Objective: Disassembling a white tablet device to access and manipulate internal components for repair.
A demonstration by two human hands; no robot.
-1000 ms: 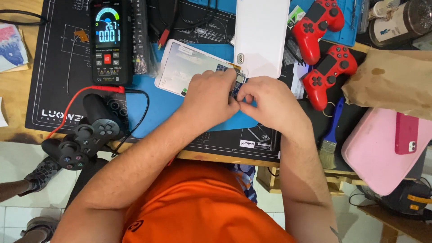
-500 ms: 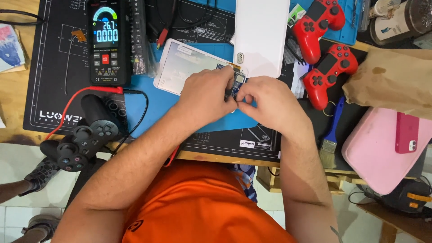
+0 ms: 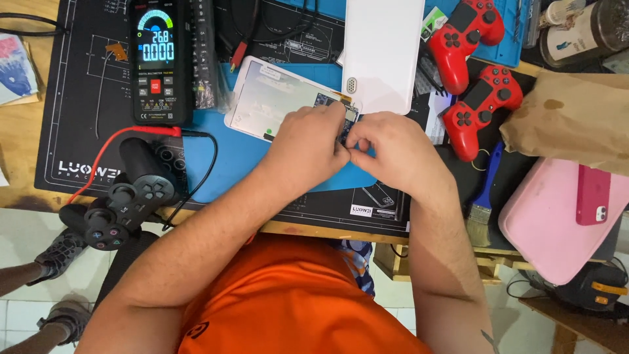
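Both hands meet over the blue mat (image 3: pixel 249 157) at counter centre. Left hand (image 3: pixel 308 147) and right hand (image 3: pixel 386 154) have fingers pinched together on a small circuit board (image 3: pixel 337 111) (mostly hidden under them), at the corner of an opened white phone (image 3: pixel 268 95). White back cover (image 3: pixel 383 52) lies just beyond. Multimeter (image 3: pixel 159 59) stands left, black controller (image 3: pixel 124 196) near the counter edge, two red controllers (image 3: pixel 472 72) and a brush (image 3: pixel 483 196) to the right.
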